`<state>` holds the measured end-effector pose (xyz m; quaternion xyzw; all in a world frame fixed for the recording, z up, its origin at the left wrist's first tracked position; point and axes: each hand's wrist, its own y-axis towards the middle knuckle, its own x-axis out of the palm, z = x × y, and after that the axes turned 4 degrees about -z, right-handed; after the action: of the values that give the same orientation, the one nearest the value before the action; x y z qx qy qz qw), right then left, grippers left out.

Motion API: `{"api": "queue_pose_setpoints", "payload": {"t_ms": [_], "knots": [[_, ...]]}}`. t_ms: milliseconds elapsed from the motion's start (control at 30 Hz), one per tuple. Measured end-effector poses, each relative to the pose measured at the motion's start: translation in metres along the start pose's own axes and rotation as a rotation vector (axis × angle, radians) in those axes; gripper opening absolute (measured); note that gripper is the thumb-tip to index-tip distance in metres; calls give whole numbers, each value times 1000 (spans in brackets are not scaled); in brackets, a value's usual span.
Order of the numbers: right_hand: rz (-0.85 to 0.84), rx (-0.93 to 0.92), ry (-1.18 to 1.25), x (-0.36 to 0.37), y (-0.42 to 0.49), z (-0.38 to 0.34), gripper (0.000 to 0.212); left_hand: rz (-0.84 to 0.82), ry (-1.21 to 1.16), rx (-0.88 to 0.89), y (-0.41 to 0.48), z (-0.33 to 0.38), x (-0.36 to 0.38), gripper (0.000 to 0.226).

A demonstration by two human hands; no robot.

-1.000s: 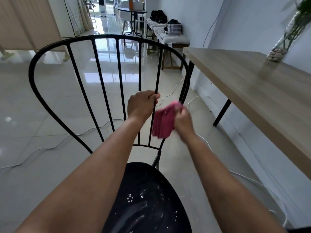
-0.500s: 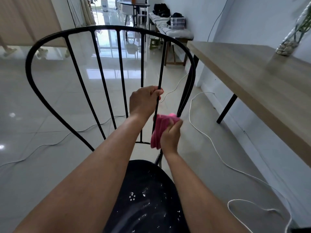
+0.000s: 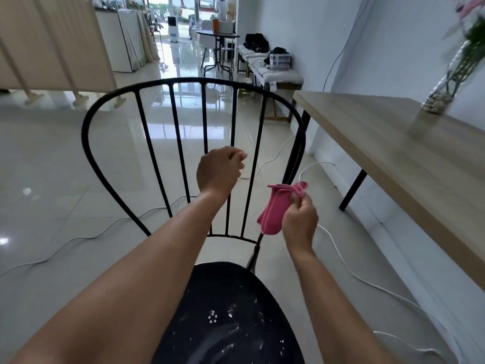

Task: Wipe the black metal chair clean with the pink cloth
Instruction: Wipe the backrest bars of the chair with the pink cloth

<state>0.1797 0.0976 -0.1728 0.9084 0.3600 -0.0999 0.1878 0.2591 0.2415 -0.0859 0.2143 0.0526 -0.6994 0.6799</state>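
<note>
The black metal chair (image 3: pixel 88 143) stands right in front of me, its curved backrest of thin spindles facing me. White specks and smears mark its round seat (image 3: pixel 223 324). My left hand (image 3: pixel 219 173) is closed around one of the middle spindles, about halfway up. My right hand (image 3: pixel 299 222) pinches the pink cloth (image 3: pixel 275 208), which hangs bunched in front of the lower right part of the backrest's outer rod. Whether the cloth touches the rod I cannot tell.
A long wooden table (image 3: pixel 393 143) on black legs runs along the right wall, with a vase of pebbles (image 3: pixel 438 101) on it. White cables (image 3: pixel 367 282) trail over the glossy tiled floor. A cushioned bench (image 3: pixel 273 72) and a small round table (image 3: pixel 217 35) stand farther back.
The right hand slid the cloth down the right outer rod, then drew slightly right. The left hand kept its grip on the spindle. My view tilted up.
</note>
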Motion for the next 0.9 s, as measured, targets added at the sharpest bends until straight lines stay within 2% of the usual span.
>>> {"api": "queue_pose_setpoints", "payload": {"t_ms": [67,133,233,300,400,500,600,700,833,900], "knots": [[104,-78,157,-16,15,-38,23,129,62,52,4,1,-12,17],[120,-100,338,-25,27,-76,20,212,47,73,13,7,-23,22],[26,-106,495,-21,43,-118,24,96,-54,34,27,20,-29,23],[-51,-87,466,-4,55,-135,26,3,-134,4,33,24,-28,14],[-183,-10,389,28,71,-152,29,-33,-180,-7,37,20,-29,18],[-242,46,364,47,84,-158,27,-63,-180,18,39,13,-32,21],[-196,-80,197,59,84,-146,32,-57,-164,47,40,10,-32,27],[-196,-180,180,70,63,-114,27,-16,-168,42,40,8,-27,28],[-226,-172,226,86,24,-51,15,20,-74,85,38,6,-16,19],[-284,-112,221,94,-1,-11,14,9,-43,88,37,5,-13,18]]}}
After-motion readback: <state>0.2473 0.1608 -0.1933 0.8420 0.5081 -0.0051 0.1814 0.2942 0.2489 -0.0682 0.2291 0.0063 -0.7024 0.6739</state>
